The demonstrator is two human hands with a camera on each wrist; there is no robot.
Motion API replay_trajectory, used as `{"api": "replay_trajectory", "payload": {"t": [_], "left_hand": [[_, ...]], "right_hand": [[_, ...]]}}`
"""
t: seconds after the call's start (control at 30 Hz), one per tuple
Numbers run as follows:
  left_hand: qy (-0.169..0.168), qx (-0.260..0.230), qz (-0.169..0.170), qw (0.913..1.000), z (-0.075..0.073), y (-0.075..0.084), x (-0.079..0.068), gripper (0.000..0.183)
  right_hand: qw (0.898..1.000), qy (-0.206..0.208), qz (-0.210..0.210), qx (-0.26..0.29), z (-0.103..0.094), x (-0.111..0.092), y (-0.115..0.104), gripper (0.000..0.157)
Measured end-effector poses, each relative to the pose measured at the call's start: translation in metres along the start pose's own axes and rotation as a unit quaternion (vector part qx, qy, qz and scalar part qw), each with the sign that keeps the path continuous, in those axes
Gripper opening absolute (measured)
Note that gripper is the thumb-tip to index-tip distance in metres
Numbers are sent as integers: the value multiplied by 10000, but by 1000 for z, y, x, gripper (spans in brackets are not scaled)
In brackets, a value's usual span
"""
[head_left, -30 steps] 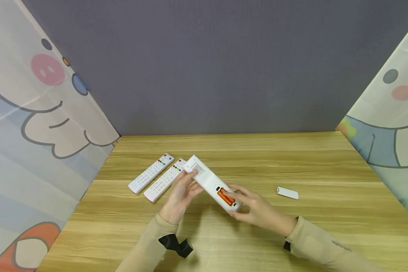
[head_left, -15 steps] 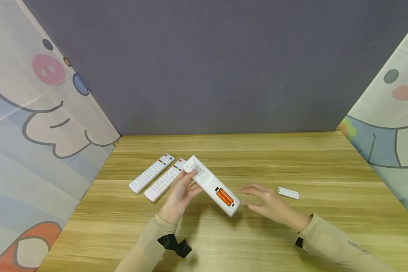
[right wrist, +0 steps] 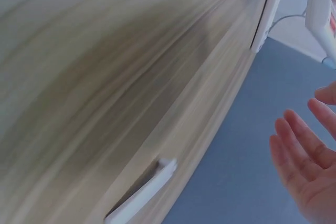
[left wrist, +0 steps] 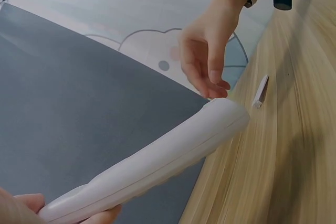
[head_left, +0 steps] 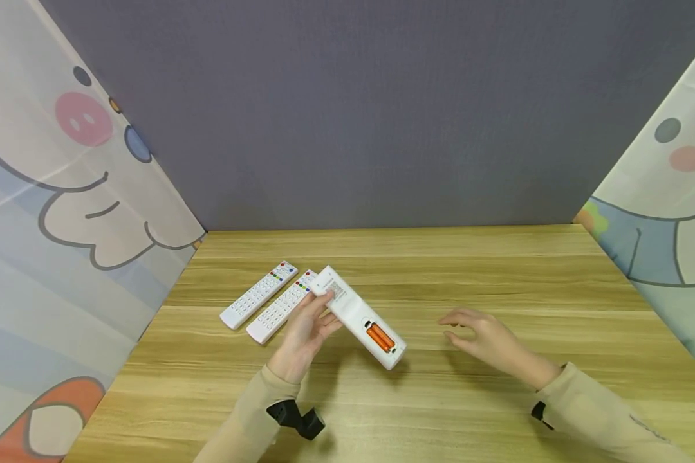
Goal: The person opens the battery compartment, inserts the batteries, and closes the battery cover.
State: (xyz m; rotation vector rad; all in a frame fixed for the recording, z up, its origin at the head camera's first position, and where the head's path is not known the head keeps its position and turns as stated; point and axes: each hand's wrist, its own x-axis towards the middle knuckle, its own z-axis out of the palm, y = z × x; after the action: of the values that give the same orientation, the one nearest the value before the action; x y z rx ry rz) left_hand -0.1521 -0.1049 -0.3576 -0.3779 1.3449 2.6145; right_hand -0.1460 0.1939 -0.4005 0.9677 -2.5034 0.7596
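Note:
My left hand (head_left: 303,334) grips a white remote control (head_left: 352,310) by one end, thumb on its back and fingers beneath. The remote is back side up above the table, tilted, with its battery compartment uncovered. Two orange batteries (head_left: 380,337) lie side by side in that compartment. My right hand (head_left: 486,337) hovers to the right of the remote with fingers loosely bent and nothing between them. Farther right, a small white battery cover (head_left: 491,328) lies on the table; it also appears as a white strip (right wrist: 142,195) in the right wrist view.
Two more white remotes lie button side up at the left: an outer remote (head_left: 258,295) and an inner remote (head_left: 280,307), the latter partly behind my left hand. The wooden table (head_left: 417,411) meets a grey panel (head_left: 382,116) at the back. Printed curtains (head_left: 29,212) hang at both sides.
My right hand has left the batteries in the remote and moved right, toward the battery cover. The left hand still holds the remote, which has shifted only slightly.

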Motion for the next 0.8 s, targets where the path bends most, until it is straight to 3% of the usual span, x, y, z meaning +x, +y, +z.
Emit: {"api": "replay_trajectory", "payload": {"t": [0.4,0.8], "left_hand": [[132,134,-20,9998,-3,4,0,28],[98,198,1,9998,-7,6,-1,21]], "right_hand": [[9975,-263,650,123,-11,-16,22,24],[9941,-477,976,72,-16,-24,37,26]]}}
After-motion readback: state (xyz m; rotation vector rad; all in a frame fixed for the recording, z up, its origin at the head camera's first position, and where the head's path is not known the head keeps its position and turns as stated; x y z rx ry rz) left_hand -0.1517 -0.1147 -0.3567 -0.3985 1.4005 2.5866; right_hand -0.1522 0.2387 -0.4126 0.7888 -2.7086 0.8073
